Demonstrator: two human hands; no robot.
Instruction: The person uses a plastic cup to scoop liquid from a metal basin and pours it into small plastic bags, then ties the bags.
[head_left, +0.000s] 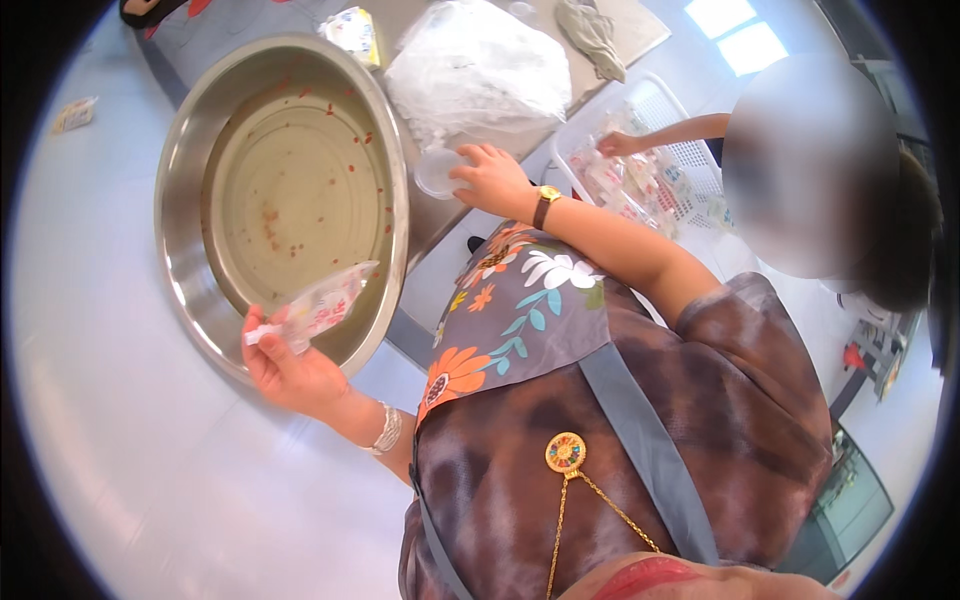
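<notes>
My left hand (300, 371), with a silver bracelet at the wrist, pinches the white end of a clear plastic pouch (326, 304) with red print. The pouch is tilted over the near rim of a large steel basin (400, 225). Yellowish liquid (300, 180) with small red bits stands in the basin. To its right, my right hand (495, 180), wearing a watch, has its fingers on the edge of a clear round plastic cup (435, 172). The cup rests at the table's edge, just below a big white plastic bag (480, 71). The cup's contents cannot be made out.
Another person's hand (619, 144) reaches into a white perforated basket (694, 154) of printed pouches (641, 180), right of the table (514, 142). A crumpled cloth (592, 37) and a white and yellow packet (352, 37) lie farther back. A small packet (73, 115) lies far left.
</notes>
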